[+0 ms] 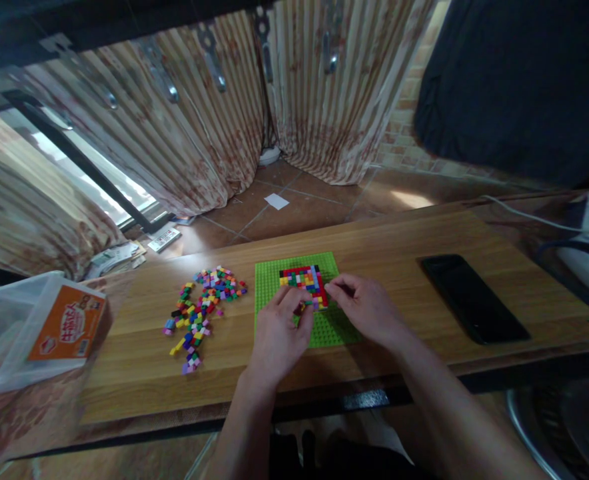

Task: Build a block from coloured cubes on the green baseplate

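Multicoloured brick mosaic (300,277) on green studded baseplate (332,332), two hands attending.
Mosaic: small bricks, red and black along its far edge, seated on the baseplate, upon a wood-grain tabletop (374,241) before me. Left hand (278,330): curled over the mosaic's near left part; whether its fingers clasp a brick, I cannot tell. Right hand (368,308): at the mosaic's right edge, thumb and forefinger drawn close; any brick between them I cannot make out. Left of the baseplate: loose bricks (219,287), strewn; farther left, a translucent plastic tub (12,340), orange label. Right: black smartphone (474,297), lying flat.
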`<state>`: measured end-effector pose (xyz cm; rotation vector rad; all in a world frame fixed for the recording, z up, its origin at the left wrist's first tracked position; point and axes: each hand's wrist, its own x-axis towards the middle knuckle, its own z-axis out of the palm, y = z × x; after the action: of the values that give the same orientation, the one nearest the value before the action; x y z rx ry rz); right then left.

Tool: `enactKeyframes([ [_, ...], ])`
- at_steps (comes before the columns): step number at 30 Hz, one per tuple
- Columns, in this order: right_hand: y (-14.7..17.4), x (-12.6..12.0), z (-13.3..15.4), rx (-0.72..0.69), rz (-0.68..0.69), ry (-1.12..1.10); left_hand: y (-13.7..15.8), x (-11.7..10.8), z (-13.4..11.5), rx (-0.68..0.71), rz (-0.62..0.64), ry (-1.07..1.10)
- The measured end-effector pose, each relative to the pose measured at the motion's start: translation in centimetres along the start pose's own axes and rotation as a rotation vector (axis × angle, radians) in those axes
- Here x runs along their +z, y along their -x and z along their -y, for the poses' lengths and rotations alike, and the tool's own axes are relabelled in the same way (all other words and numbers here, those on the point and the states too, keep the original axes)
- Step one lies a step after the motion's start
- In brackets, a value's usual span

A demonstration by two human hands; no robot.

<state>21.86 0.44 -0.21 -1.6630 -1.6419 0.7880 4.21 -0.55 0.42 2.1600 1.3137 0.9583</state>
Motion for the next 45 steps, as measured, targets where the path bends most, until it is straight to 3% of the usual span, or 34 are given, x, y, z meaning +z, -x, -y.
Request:
enactKeyframes([
  [7,0.1,0.0,0.1,-0.009,0.002,0.011,0.1,0.9,0.5,0.127,0.001,-0.122],
  [13,0.1,0.0,0.2,-0.005,0.012,-0.004,0.2,1.6,0.3,0.141,0.026,-0.208],
  [18,0.1,0.0,0.1,-0.007,0.026,0.000,0.3,2.0,-0.1,0.100,0.019,-0.236],
  [24,0.1,-0.1,0.0,0.009,0.045,-0.024,0.3,2.5,-0.5,-0.042,-0.017,-0.280],
  [29,0.1,-0.1,-0.1,0.057,0.146,-0.062,0.2,2.9,-0.5,-0.129,-0.001,-0.268],
  [45,0.1,0.5,-0.3,0.078,0.152,-0.066,0.2,3.1,-0.7,-0.179,0.015,-0.225],
])
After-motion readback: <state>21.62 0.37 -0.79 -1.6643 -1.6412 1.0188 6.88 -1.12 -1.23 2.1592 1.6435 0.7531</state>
